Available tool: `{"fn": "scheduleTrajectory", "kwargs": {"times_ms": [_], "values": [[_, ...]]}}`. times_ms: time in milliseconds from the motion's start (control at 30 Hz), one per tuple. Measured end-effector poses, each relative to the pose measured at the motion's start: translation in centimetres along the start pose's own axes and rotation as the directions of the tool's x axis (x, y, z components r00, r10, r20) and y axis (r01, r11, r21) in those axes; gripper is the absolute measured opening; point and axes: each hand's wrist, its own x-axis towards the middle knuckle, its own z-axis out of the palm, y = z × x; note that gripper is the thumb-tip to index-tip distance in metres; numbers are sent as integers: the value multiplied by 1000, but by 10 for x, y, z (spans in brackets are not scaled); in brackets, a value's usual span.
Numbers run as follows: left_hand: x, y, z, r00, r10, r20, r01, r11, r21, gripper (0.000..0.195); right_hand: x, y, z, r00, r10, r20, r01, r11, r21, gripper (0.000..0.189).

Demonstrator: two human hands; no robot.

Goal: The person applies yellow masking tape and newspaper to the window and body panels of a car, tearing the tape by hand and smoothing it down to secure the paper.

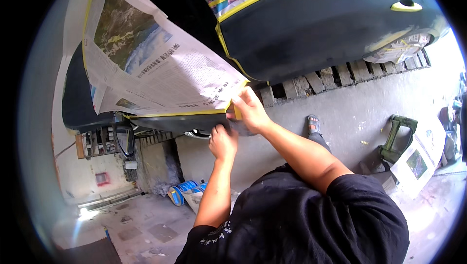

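Note:
An open car door (171, 121) with a dark matte skin stands before me, its window side covered by a sheet of newspaper (189, 70). Yellow masking tape (182, 113) runs along the paper's lower edge. At the paper's near corner my right hand (251, 112) pinches a strip of the tape between thumb and fingers, with a short end hanging down. Just below, my left hand (223, 141) touches the outer door skin near its rear edge, beside the door handle (197, 133). Its fingers are curled and their tips are partly hidden.
The dark rear door (292, 37) is edged with yellow tape, with more newspaper above. A paper-wrapped wheel (401, 48) is at the right. A green plastic stool (399, 138) stands on the floor beside a newspaper sheet (416, 158). Blue-and-white cans (180, 193) lie behind the door.

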Motion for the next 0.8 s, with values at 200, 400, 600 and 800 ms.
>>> {"fn": "scheduleTrajectory", "kwargs": {"times_ms": [200, 400, 600, 800], "values": [[-12, -6, -4, 997, -34, 65, 35, 999, -12, 27, 10, 11, 3, 996, -59, 67, 68, 987, -143, 12], [-24, -9, -14, 994, -19, 109, 19, 1000, -2, 25, 11, 32, 2, 988, -58, 142, 65, 997, -47, 12], [-45, -28, -11, 998, 25, 51, -24, 999, -24, 25, -6, 33, 6, 980, 43, 192, -1, 977, -215, 11], [-94, -50, -37, 991, -2, 134, 10, 998, -60, 29, -30, 59, 7, 905, 125, 407, -2, 957, -289, 9]]}}
